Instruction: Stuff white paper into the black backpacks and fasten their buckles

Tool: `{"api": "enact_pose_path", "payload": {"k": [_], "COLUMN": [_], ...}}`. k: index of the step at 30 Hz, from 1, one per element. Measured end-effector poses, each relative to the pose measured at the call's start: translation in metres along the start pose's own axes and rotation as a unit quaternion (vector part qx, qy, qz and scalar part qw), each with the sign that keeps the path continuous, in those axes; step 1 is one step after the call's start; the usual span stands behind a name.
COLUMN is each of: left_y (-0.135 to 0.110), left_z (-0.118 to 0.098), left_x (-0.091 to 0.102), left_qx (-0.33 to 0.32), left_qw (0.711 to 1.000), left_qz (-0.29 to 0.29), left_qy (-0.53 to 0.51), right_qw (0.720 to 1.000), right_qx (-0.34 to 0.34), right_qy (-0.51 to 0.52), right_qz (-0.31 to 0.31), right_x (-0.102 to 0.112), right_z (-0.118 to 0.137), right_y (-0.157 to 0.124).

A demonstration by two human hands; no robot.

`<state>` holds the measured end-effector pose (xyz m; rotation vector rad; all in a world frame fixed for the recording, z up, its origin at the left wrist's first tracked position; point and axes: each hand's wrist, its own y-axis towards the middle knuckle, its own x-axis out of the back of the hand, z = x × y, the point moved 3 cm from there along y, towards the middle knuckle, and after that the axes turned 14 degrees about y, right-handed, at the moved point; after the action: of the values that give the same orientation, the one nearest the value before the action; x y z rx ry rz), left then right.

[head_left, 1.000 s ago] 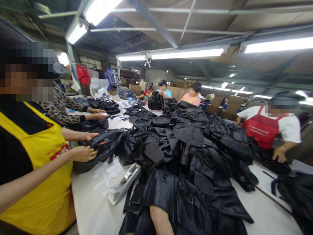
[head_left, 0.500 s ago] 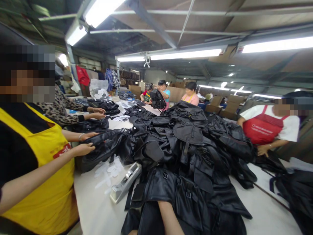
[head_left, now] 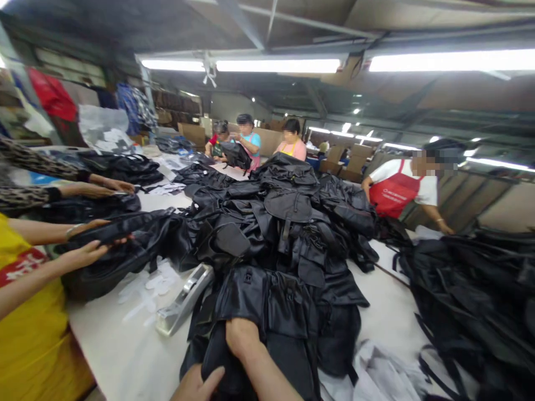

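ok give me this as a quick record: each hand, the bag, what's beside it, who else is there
left hand: bottom edge, thumb on the black bag; grip unclear
right hand: tucked into the black bag, fingers hidden
beside: tape dispenser on the table, left of the bag
behind: pile of black bags
others: person in yellow apron at left, both hands on another bag; person in red apron across the table

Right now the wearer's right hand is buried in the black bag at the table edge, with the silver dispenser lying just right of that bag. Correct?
Not quite. In the head view the silver dispenser lies left of the black bag, not right. The right hand is indeed buried in that bag.
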<state>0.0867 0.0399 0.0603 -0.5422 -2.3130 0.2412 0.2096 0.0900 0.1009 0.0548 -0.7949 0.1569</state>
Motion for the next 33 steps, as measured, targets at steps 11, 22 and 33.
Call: {"api": "enact_pose_path", "payload": {"k": [11, 22, 33], "left_y": [0.038, 0.022, 0.001], "left_z": [0.056, 0.034, 0.033], "left_x": [-0.019, -0.018, -0.002], "left_qx": [0.108, 0.066, 0.018], "left_qw": [0.991, 0.993, 0.983], "left_qz": [0.024, 0.014, -0.009], "left_qy": [0.076, 0.097, 0.183], "right_qw": [0.860, 0.855, 0.839], "right_qx": [-0.378, -0.476, -0.371], "right_qy": [-0.174, -0.177, -0.102], "right_qz": [-0.295, -0.109, -0.385], "right_x": [0.114, 0.119, 0.332], "right_z": [-0.174, -0.260, -0.198], "right_y": [-0.211, -0.234, -0.277]}}
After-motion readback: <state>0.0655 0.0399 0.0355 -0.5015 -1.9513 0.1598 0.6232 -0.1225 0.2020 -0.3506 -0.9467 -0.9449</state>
